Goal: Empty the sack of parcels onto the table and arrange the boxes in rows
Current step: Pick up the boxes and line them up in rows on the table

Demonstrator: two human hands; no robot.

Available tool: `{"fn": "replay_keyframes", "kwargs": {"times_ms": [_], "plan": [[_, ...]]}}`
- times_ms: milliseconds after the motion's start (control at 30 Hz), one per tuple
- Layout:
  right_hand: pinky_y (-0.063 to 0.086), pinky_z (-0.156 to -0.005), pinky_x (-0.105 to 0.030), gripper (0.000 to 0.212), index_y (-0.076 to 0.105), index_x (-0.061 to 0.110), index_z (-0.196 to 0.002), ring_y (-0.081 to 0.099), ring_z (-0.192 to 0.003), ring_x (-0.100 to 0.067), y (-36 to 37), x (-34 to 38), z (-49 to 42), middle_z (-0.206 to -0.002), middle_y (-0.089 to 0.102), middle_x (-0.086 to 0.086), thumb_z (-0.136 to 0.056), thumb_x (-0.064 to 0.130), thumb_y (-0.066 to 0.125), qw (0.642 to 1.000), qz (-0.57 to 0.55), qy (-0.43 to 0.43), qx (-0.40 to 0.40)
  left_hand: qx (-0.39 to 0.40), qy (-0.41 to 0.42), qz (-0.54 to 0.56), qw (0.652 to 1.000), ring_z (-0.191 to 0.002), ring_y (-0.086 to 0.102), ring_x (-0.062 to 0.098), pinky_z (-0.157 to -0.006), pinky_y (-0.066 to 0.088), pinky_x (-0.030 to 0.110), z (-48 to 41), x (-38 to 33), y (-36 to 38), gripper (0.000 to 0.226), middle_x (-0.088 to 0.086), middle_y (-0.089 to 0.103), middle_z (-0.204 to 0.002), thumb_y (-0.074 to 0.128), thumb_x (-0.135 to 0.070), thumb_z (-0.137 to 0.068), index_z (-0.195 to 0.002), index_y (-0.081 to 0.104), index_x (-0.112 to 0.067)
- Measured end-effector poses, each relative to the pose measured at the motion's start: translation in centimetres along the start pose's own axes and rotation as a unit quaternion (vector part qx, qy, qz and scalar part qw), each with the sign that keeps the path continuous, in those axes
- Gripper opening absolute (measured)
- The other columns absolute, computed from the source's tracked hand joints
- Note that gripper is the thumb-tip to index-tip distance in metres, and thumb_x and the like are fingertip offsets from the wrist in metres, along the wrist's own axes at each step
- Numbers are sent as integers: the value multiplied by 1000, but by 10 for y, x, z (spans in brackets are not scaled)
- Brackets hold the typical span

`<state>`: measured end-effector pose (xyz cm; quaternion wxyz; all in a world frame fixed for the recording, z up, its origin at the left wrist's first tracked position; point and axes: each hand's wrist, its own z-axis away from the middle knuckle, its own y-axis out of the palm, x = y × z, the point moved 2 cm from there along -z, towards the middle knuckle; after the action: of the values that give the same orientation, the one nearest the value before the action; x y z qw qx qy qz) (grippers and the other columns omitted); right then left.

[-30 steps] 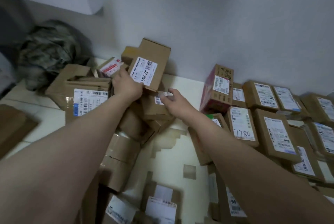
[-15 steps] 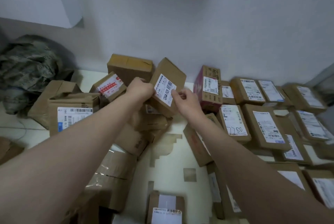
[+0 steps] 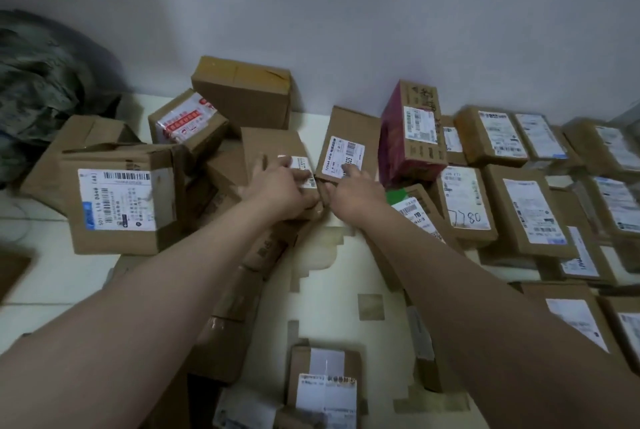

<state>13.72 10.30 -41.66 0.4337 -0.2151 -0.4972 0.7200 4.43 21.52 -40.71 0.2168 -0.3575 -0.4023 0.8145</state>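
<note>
Pale grey wall [image 3: 381, 12] at back, cream table top [image 3: 332, 276] with tan tape patches below it, and we look down over both bare forearms. Left hand [image 3: 282, 191] curls its fingers over the near edge of a small brown cardboard box with a white label [image 3: 273, 148] and grips it; that box sits tilted on the loose heap mid-table. Right hand [image 3: 356, 194] is just beside the left, not touching it, with the forefinger stretched on the barcode label of a flat brown cardboard parcel [image 3: 349, 127] and the thumb against its near edge, so we read a pinch on that edge; the other fingers are tucked under and we cannot tell how they lie. The parcel lies by the wall, just beside a tall magenta carton [image 3: 394, 151] standing upright on its right. Right of the carton, brown labelled boxes [image 3: 526, 213] lie flat in rows, labels up, among them a brown box marked 7780 [image 3: 464, 200]. The left heap is unsorted: large brown box with a long white shipping label [image 3: 117, 200], brown box wrapped in red-and-white printed tape [image 3: 188, 123], brown box with yellow tape on top [image 3: 242, 92] against the wall. Camouflage-pattern sack [image 3: 38, 92] is slumped far left, well apart from both hands
</note>
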Motion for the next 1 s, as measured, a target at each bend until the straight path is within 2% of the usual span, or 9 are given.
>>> {"fn": "replay_keyframes", "kwargs": {"times_ms": [100, 200, 367, 567, 667, 733, 833, 933, 1000], "plan": [[30, -109, -41, 45, 47, 10, -138, 35, -135, -31, -5, 8, -6, -144, 41, -11, -99, 32, 43, 993, -62, 67, -70, -59, -7, -30, 998, -129, 41, 23, -105, 32, 59, -6, 6, -15, 35, -6, 57, -132, 58, -47, -84, -117, 67, -41], [38, -101, -35, 35, 55, 13, -131, 48, -129, -29, -11, 21, -13, -135, 55, -9, -100, 23, 44, 976, -171, -17, -133, -135, -20, -47, 990, -129, 44, 27, -114, 21, 57, -11, 7, -27, 36, 6, 57, -132, 53, -37, -92, -127, 62, -32], [37, -102, -34, 62, 32, 24, -150, 45, -133, -29, 1, 35, -12, -146, 48, -6, -97, 52, 48, 976, -195, -82, 47, -135, -58, -37, 988, -147, 15, 34, -121, 2, 52, -24, 25, -33, 65, 17, 26, -157, 54, -51, -91, -147, 37, -23], [53, -82, -37, 40, 57, 17, -115, 67, -97, -24, 1, 20, 2, -109, 69, -6, -92, 51, 59, 962, -162, -108, 191, -117, -98, -138, 979, -115, 56, 34, -91, 41, 41, -7, 40, -43, 63, 14, 59, -125, 36, -62, -96, -129, 51, -11], [57, -81, -38, 33, 63, 16, -97, 67, -85, -26, -4, 27, -9, -88, 68, 0, -95, 48, 55, 979, -157, -107, 78, -175, -71, -60, 980, -119, 51, 34, -83, 45, 40, -11, 41, -51, 55, 16, 54, -130, 47, -50, -97, -136, 45, -11], [58, -83, -44, 28, 62, 19, -109, 69, -88, -24, -13, 37, -23, -96, 66, 2, -96, 43, 54, 954, -290, -70, -13, -222, -17, 40, 974, -128, 44, 34, -95, 45, 43, -21, 39, -60, 58, 18, 44, -139, 56, -37, -96, -144, 36, -13], [54, -93, -39, 49, 44, 20, -141, 64, -111, -23, -32, 56, -45, -128, 61, 3, -98, 43, 50, 912, -408, -26, -33, -269, 37, 144, 952, -141, 29, 33, -114, 31, 44, -40, 41, -83, 72, 16, 27, -153, 62, -25, -92, -152, 23, -14], [42, -108, -37, 69, 22, 20, -154, 52, -129, -25, -46, 75, -71, -155, 38, 4, -97, 49, 47, 887, -462, -19, -6, -300, -21, 47, 952, -148, 10, 38, -121, 3, 49, -72, 55, -108, 81, 22, 17, -158, 57, -31, -92, -155, 10, -10], [39, -112, -42, 74, 13, 26, -156, 49, -126, -24, -50, 86, -83, -160, 28, 3, -96, 55, 45, 878, -478, -15, 15, -245, -99, 20, 964, -149, 3, 40, -119, -8, 52, -91, 67, -119, 89, 26, 19, -158, 50, -45, -94, -155, -3, -9]]}}
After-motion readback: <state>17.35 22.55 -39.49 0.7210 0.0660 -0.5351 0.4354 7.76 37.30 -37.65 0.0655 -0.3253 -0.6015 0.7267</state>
